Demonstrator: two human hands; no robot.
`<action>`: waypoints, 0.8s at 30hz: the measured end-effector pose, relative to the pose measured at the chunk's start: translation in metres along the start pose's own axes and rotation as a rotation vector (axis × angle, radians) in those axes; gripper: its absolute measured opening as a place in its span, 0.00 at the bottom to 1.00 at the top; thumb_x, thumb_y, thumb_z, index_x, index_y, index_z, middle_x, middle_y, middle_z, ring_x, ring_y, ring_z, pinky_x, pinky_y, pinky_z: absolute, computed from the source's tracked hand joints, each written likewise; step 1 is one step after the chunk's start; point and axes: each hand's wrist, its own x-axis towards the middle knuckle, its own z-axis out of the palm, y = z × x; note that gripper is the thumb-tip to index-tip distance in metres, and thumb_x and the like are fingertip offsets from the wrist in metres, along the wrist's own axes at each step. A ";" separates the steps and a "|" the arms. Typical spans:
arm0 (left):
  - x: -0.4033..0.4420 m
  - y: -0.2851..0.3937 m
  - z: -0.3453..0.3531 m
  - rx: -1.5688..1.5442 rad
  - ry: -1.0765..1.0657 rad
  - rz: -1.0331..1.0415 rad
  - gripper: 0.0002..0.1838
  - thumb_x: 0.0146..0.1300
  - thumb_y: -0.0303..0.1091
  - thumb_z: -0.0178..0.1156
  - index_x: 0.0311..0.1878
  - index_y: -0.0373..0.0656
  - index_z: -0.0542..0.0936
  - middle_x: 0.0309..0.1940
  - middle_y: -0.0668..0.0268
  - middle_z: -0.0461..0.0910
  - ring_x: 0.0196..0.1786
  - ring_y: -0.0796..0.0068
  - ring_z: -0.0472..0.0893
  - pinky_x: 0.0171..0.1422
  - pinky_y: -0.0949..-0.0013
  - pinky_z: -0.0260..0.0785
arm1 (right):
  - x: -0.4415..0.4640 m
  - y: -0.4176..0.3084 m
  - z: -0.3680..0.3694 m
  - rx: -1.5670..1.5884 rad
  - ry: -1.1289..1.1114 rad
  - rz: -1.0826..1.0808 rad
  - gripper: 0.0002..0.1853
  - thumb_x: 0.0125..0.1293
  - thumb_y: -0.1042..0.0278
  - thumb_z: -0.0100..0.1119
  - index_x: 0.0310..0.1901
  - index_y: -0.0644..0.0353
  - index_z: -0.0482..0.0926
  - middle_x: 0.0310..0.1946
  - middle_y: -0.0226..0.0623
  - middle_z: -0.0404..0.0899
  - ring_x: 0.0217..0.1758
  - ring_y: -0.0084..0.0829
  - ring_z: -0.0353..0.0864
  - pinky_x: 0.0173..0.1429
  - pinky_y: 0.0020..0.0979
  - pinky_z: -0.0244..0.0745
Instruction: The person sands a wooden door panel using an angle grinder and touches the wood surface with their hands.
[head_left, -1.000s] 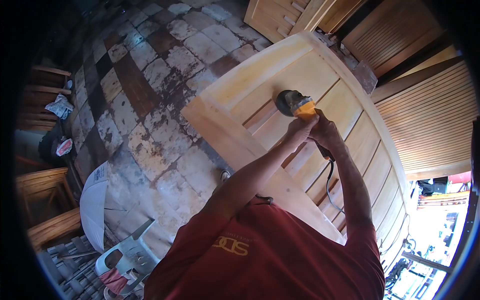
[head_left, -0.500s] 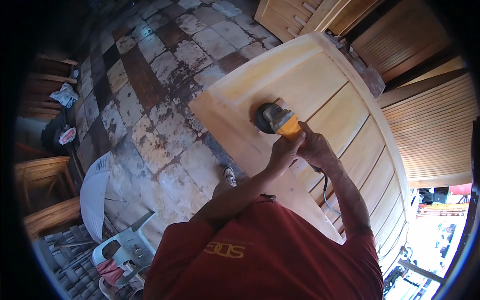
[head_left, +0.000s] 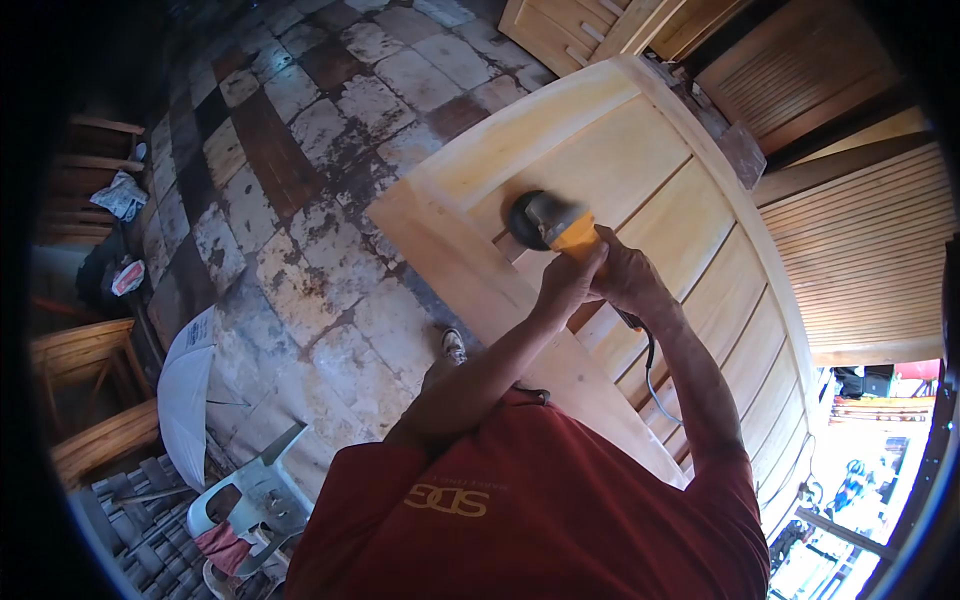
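An angle grinder [head_left: 570, 232] with a yellow body and a dark round disc [head_left: 527, 221] is held over a pale wooden door [head_left: 600, 155]. The disc lies against the door's surface near its left side; the grinder head is blurred. My left hand [head_left: 571, 283] is closed around the lower part of the yellow body. Beside it, my right hand [head_left: 632, 272] also grips the tool, its fingers wrapped over the body's right side. A dark power cord [head_left: 651, 365] runs down from the grinder, past my right forearm. Dark grooves separate the door's slanting boards.
A white plastic chair [head_left: 262, 492] with a reddish cloth stands at lower left, near a pale umbrella [head_left: 187, 385]. Worn floor tiles [head_left: 300, 270] spread left of the door. More slatted wooden panels [head_left: 865, 260] lean at the right. A shoe [head_left: 453, 345] shows by the door's edge.
The grinder has moved slightly up and away along the door, with both hands still on it. The whole view has shifted a little.
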 end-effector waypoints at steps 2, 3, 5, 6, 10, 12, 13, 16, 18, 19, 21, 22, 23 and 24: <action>0.002 0.007 0.006 -0.046 -0.024 -0.027 0.39 0.75 0.57 0.69 0.69 0.29 0.73 0.55 0.51 0.84 0.48 0.60 0.92 0.54 0.57 0.92 | 0.005 0.011 0.001 0.030 0.038 -0.047 0.50 0.57 0.46 0.81 0.78 0.49 0.65 0.47 0.51 0.91 0.54 0.54 0.92 0.58 0.48 0.86; 0.006 0.008 0.008 -0.042 -0.029 -0.034 0.39 0.74 0.57 0.69 0.69 0.29 0.73 0.56 0.50 0.84 0.48 0.59 0.92 0.54 0.57 0.92 | 0.007 0.016 0.000 0.045 0.057 -0.071 0.50 0.58 0.44 0.80 0.78 0.50 0.65 0.46 0.51 0.92 0.52 0.54 0.92 0.57 0.49 0.86; 0.015 0.009 0.015 -0.035 -0.042 -0.049 0.39 0.74 0.57 0.69 0.69 0.29 0.73 0.57 0.49 0.84 0.49 0.58 0.92 0.54 0.56 0.92 | 0.012 0.023 -0.004 0.081 0.042 -0.011 0.51 0.57 0.44 0.80 0.79 0.49 0.64 0.46 0.51 0.92 0.52 0.54 0.92 0.56 0.48 0.86; 0.021 0.008 0.018 -0.026 -0.047 -0.048 0.39 0.74 0.57 0.70 0.69 0.29 0.73 0.57 0.49 0.84 0.49 0.58 0.92 0.54 0.56 0.92 | 0.014 0.026 -0.007 0.097 0.036 0.020 0.51 0.57 0.44 0.80 0.79 0.48 0.64 0.46 0.51 0.92 0.52 0.54 0.92 0.56 0.48 0.86; 0.039 0.007 0.029 0.018 -0.084 -0.043 0.41 0.74 0.59 0.69 0.69 0.28 0.73 0.57 0.47 0.84 0.50 0.57 0.92 0.54 0.55 0.92 | 0.018 0.039 -0.013 0.105 0.104 -0.004 0.51 0.57 0.42 0.80 0.79 0.48 0.65 0.45 0.51 0.92 0.50 0.53 0.93 0.54 0.47 0.86; 0.045 0.010 0.032 0.044 -0.111 -0.040 0.42 0.74 0.60 0.69 0.69 0.28 0.72 0.58 0.46 0.84 0.51 0.56 0.92 0.55 0.54 0.92 | 0.025 0.046 -0.015 0.077 0.121 0.022 0.51 0.57 0.41 0.80 0.78 0.48 0.65 0.45 0.51 0.92 0.50 0.53 0.93 0.53 0.47 0.86; 0.048 0.013 0.032 0.058 -0.126 -0.040 0.43 0.74 0.61 0.69 0.70 0.28 0.72 0.58 0.46 0.83 0.52 0.56 0.92 0.55 0.54 0.91 | 0.028 0.048 -0.014 0.067 0.136 0.019 0.50 0.57 0.41 0.79 0.78 0.48 0.65 0.44 0.52 0.92 0.49 0.53 0.93 0.53 0.47 0.86; 0.056 0.016 0.035 0.086 -0.179 -0.053 0.44 0.74 0.62 0.68 0.71 0.27 0.71 0.58 0.46 0.83 0.54 0.55 0.91 0.56 0.53 0.91 | 0.023 0.053 -0.016 0.038 0.176 0.033 0.49 0.58 0.40 0.78 0.77 0.49 0.66 0.44 0.53 0.92 0.49 0.54 0.93 0.53 0.48 0.86; 0.052 0.016 0.038 0.120 -0.170 -0.057 0.44 0.74 0.63 0.67 0.70 0.27 0.71 0.57 0.47 0.84 0.54 0.55 0.91 0.57 0.54 0.91 | 0.020 0.049 -0.017 0.025 0.186 0.058 0.49 0.58 0.41 0.78 0.77 0.49 0.66 0.43 0.54 0.91 0.50 0.54 0.93 0.53 0.48 0.86; 0.048 0.018 0.038 0.139 -0.166 -0.051 0.44 0.75 0.63 0.67 0.70 0.27 0.72 0.57 0.47 0.84 0.54 0.56 0.91 0.57 0.55 0.91 | 0.019 0.047 -0.018 0.038 0.190 0.046 0.48 0.58 0.42 0.78 0.77 0.49 0.67 0.43 0.54 0.91 0.50 0.54 0.93 0.53 0.48 0.86; 0.031 0.018 0.035 0.182 -0.155 -0.042 0.43 0.76 0.62 0.66 0.70 0.26 0.73 0.56 0.47 0.85 0.54 0.58 0.91 0.57 0.58 0.91 | 0.007 0.045 -0.013 0.069 0.196 0.024 0.48 0.58 0.43 0.79 0.76 0.50 0.67 0.43 0.54 0.91 0.51 0.55 0.93 0.54 0.49 0.86; 0.008 0.029 0.038 0.171 -0.113 -0.026 0.40 0.77 0.61 0.65 0.68 0.27 0.75 0.56 0.49 0.85 0.53 0.62 0.91 0.56 0.62 0.91 | 0.000 0.039 -0.012 0.075 0.186 0.000 0.48 0.58 0.44 0.79 0.76 0.50 0.67 0.44 0.54 0.91 0.51 0.55 0.92 0.55 0.49 0.86; -0.001 0.024 0.033 0.169 -0.093 0.023 0.38 0.77 0.60 0.65 0.67 0.29 0.77 0.54 0.51 0.85 0.51 0.65 0.90 0.53 0.63 0.89 | -0.008 0.031 -0.011 0.084 0.173 -0.022 0.48 0.57 0.45 0.80 0.76 0.50 0.67 0.44 0.53 0.91 0.51 0.55 0.92 0.56 0.49 0.86; -0.007 0.019 0.028 0.170 -0.072 0.069 0.36 0.76 0.59 0.66 0.65 0.30 0.78 0.52 0.53 0.86 0.50 0.68 0.90 0.49 0.65 0.88 | -0.015 0.023 -0.010 0.096 0.160 -0.041 0.48 0.57 0.46 0.80 0.76 0.50 0.66 0.44 0.53 0.91 0.52 0.56 0.92 0.57 0.49 0.86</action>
